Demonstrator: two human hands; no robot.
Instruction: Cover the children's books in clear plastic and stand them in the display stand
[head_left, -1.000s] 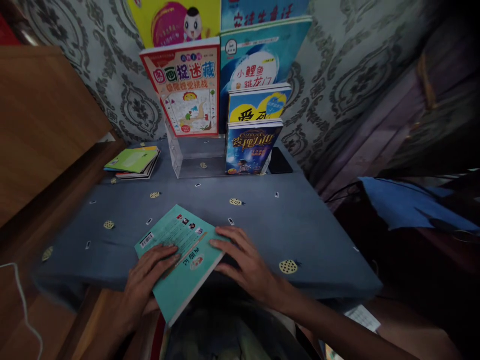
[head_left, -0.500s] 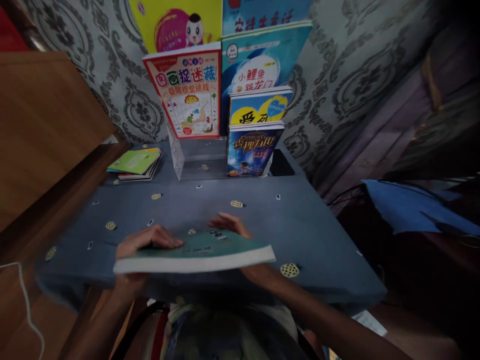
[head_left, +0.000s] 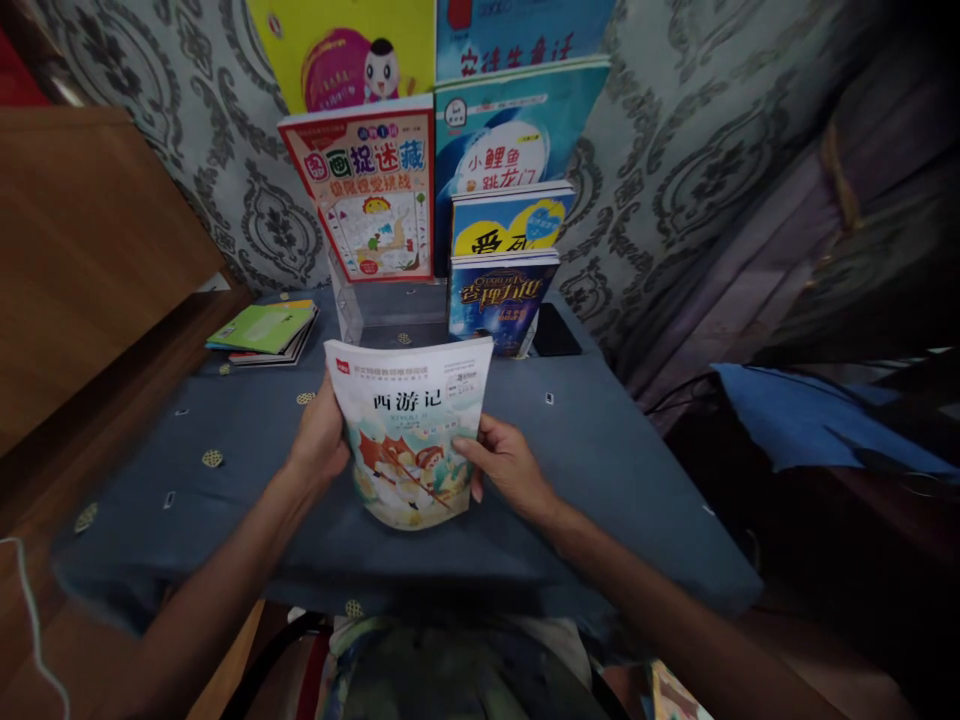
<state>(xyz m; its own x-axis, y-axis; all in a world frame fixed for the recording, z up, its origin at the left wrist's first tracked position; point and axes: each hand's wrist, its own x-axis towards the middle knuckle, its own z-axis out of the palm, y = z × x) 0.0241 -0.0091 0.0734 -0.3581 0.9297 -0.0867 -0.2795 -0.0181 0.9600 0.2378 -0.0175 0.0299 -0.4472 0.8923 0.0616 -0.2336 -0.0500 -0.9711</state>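
A paperback book [head_left: 412, 430] with a white and teal cover faces me, held up above the table, its lower edge bowed. My left hand [head_left: 321, 430] grips its left edge, with the fingers hidden behind it. On the right edge my right hand [head_left: 506, 462] is closed, the thumb on the front cover and the other fingers behind. Beyond the book stands a clear display rack [head_left: 349, 312] with several books, among them a red-bordered one [head_left: 375, 195] and a dark blue one [head_left: 495, 300].
A small stack of books [head_left: 262, 330] lies at the table's back left. Next to the rack on the right is a black flat object [head_left: 556, 332]. The grey-blue tablecloth [head_left: 600, 480] hangs over the table's edge. A wooden cabinet [head_left: 97, 260] stands at the left.
The book was nearly flat with its page edge towards me; now it is tilted up, cover facing me. My right hand has closed on its right edge.
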